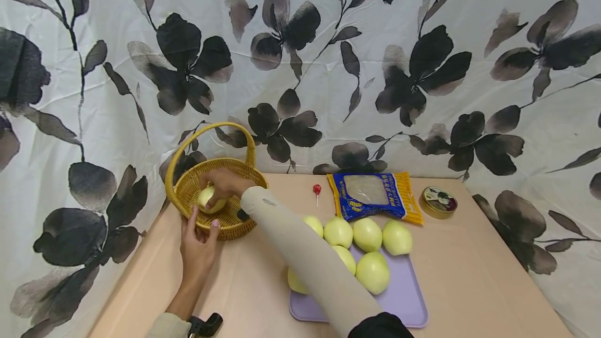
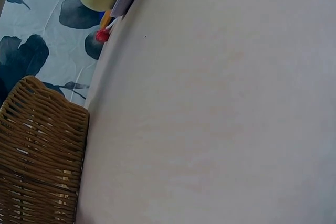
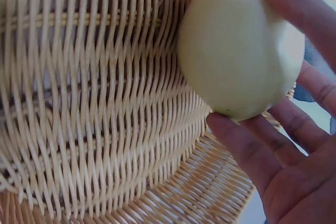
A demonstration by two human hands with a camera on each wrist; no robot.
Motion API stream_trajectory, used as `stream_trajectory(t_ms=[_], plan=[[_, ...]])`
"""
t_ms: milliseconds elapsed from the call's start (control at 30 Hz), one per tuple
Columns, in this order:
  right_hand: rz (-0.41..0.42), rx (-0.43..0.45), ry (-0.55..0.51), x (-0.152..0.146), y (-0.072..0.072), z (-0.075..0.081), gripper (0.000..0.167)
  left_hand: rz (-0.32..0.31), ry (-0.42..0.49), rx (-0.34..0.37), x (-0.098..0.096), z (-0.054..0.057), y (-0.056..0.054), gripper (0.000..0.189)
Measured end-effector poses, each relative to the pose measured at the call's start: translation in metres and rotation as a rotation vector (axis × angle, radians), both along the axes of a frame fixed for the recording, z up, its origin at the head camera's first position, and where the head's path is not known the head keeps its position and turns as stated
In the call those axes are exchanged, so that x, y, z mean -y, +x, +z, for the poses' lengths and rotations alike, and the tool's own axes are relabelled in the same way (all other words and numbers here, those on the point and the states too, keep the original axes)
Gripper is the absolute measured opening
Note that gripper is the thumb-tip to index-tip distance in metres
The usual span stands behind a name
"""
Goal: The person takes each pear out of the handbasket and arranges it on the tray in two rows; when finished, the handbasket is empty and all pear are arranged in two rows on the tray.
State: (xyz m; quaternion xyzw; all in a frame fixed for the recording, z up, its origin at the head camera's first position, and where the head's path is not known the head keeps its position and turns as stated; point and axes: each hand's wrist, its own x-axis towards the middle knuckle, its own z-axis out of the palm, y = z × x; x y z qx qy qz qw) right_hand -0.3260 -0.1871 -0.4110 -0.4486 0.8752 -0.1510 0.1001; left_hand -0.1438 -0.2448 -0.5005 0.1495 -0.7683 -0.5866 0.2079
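My right hand reaches inside the yellow wicker basket and holds a pale yellow-green round fruit. In the right wrist view, its fingertips are spread around the fruit, close against the woven wall. My left hand touches the near outer side of the basket, index finger and thumb extended up toward the rim. The left wrist view shows the basket's woven side but not that hand's fingers. Several similar fruits sit on a purple tray, partly covered by the right sleeve.
Behind the tray lies a blue and yellow food packet, with a red lollipop left of it. A round tin stands at the back right. The basket's tall handle arches over it. Floral cloth hangs behind the table.
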Motion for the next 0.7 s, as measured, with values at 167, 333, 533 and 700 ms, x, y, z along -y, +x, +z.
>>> stream_trajectory(t_ms=[167,333,533,700], plan=[[0.005,0.060,-0.095,-0.010,0.001,0.011,0.058,0.001,-0.020,0.026,-0.001,-0.001,0.001,0.079],[0.045,0.067,-0.157,-0.024,0.003,0.028,0.052,-0.005,-0.015,0.033,-0.001,0.000,0.002,0.080],[0.140,0.037,-0.241,-0.050,0.014,0.047,0.052,-0.011,-0.011,0.037,-0.001,0.001,0.001,0.079],[0.181,-0.064,-0.274,-0.076,0.027,0.060,0.056,-0.005,-0.019,0.039,0.000,0.001,0.001,0.078]])
